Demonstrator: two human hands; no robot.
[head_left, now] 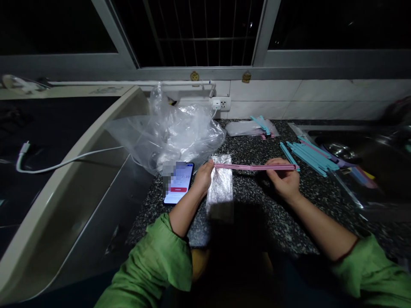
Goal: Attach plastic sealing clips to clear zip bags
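Note:
A long, thin pink plastic strip [241, 167], hinged or jointed near its middle, is stretched level between my two hands. My left hand [204, 177] pinches its left end, over a flat clear plastic sleeve [221, 188] on the speckled counter. My right hand [284, 182] has its fingers and thumb closed around the right part of the strip. Beyond my right hand lies a pile of light blue strips [310, 157], with a pink one among them. More blue strips [261, 125] rest on a clear bag [242, 128] near the wall.
A lit phone [178, 184] lies left of my left hand. Behind it a big crumpled plastic bag [186, 132] spreads over the counter. A sink [379, 145] borders the right side. A white charger [216, 104] is in the wall socket; a white cable [70, 160] trails left.

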